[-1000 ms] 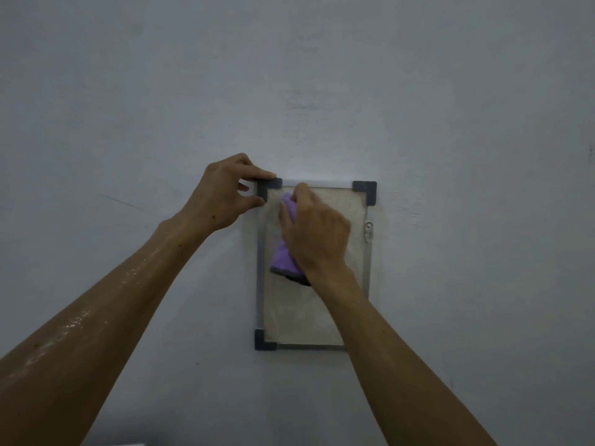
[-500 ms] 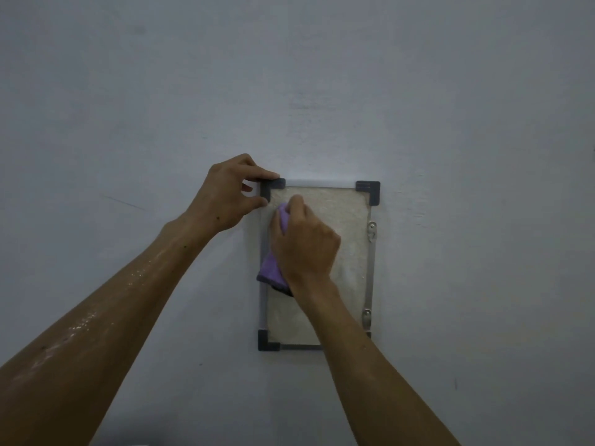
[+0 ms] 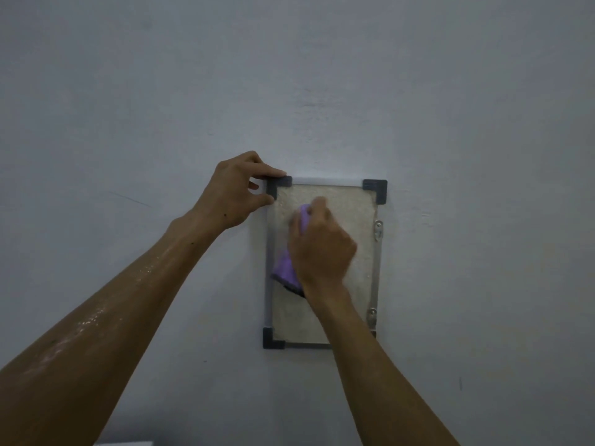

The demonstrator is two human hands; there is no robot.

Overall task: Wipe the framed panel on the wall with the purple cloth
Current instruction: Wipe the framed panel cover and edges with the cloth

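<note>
Purple cloth (image 3: 287, 268) bunched under the right hand (image 3: 322, 249), mid-wipe on the framed panel (image 3: 351, 204); left hand (image 3: 236, 191) pinches its upper-left corner; lower half probably next

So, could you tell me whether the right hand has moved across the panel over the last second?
Yes. The right hand slid left, then back right toward the top-right corner cap.

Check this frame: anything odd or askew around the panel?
Nothing damaged or spilled. The framed panel hangs roughly square on the wall. Left hand pinches its top-left corner; right hand presses the purple cloth on it. Left forearm glistens with wet-looking droplets.
</note>
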